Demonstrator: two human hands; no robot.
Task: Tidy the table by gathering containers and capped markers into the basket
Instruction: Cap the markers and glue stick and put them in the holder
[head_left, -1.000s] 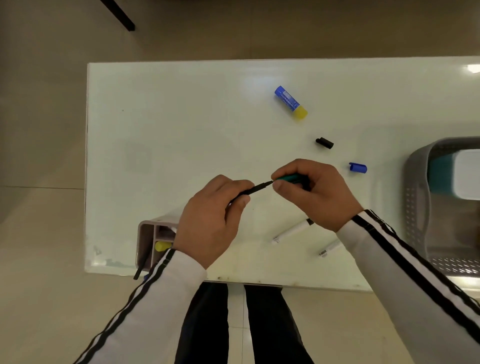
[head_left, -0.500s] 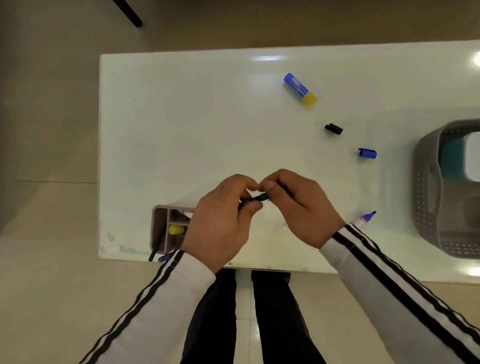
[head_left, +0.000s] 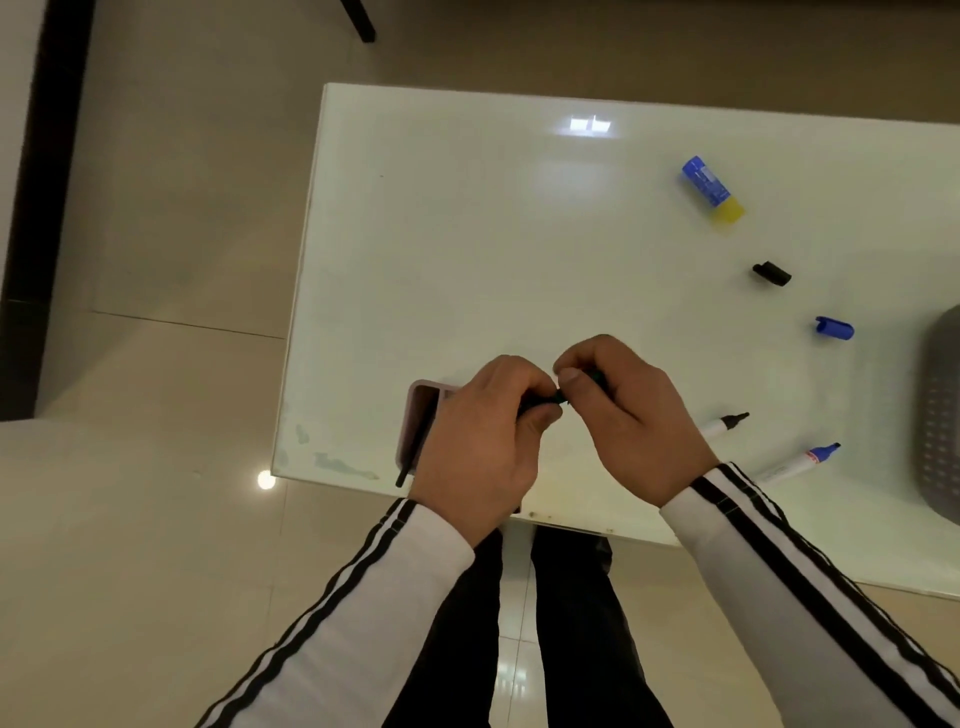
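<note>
My left hand (head_left: 483, 441) and my right hand (head_left: 628, 415) meet above the table's near edge, both gripping one dark marker (head_left: 545, 401) with a green cap end; most of it is hidden in my fingers. Two uncapped markers lie to the right: a black-tipped one (head_left: 724, 423) and a blue-tipped one (head_left: 802, 461). A loose black cap (head_left: 772, 274) and a loose blue cap (head_left: 834, 329) lie farther back. A blue and yellow glue stick (head_left: 711, 190) lies at the far right. The grey basket (head_left: 937, 415) is cut off at the right edge.
A pink pen holder (head_left: 421, 415) lies on its side under my left hand at the white table's (head_left: 467, 234) near edge, a dark pen sticking out over the edge. Beige tiled floor surrounds the table. My legs stand below it.
My hands have come together, pushing the green cap onto the dark marker until almost none of it shows. The view has swung left, so the basket has slid to the frame's edge.
</note>
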